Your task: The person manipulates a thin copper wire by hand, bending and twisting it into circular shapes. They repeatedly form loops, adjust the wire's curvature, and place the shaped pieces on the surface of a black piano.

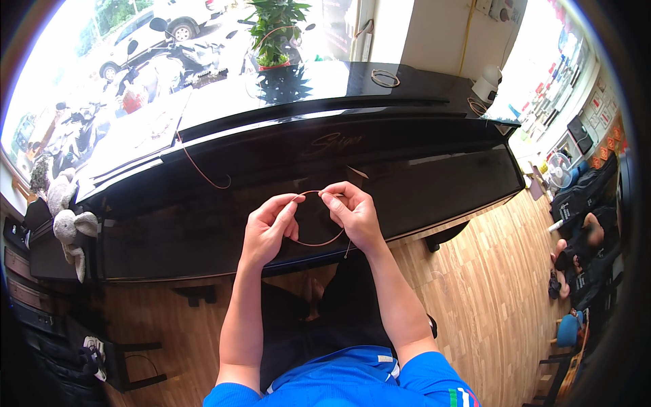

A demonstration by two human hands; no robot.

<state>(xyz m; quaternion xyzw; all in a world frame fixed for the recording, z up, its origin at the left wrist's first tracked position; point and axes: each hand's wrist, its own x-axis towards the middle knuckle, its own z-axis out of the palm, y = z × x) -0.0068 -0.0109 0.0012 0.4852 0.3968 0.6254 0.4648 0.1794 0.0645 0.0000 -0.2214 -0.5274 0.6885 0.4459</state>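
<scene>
Between my two hands is a thin copper-coloured string [319,244], bent into a ring and looking like a metal instrument string. My left hand [270,227] pinches the ring's upper left between thumb and forefinger. On the other side, my right hand [354,216] pinches it at the upper right, its fingers curled. A short loose end of the string dangles below my right hand. Both hands are held over the front of a black piano [434,159] with its lid down. Another copper-coloured string [194,163] hangs over the piano's upper edge, left of my hands.
On the piano top lie a pale coil [385,78] and a second coil [477,106] near the right end. A potted plant [274,34] stands behind. A grey plush toy [66,224] sits at the left end. Another person [576,258] is at the far right, near a fan [559,166].
</scene>
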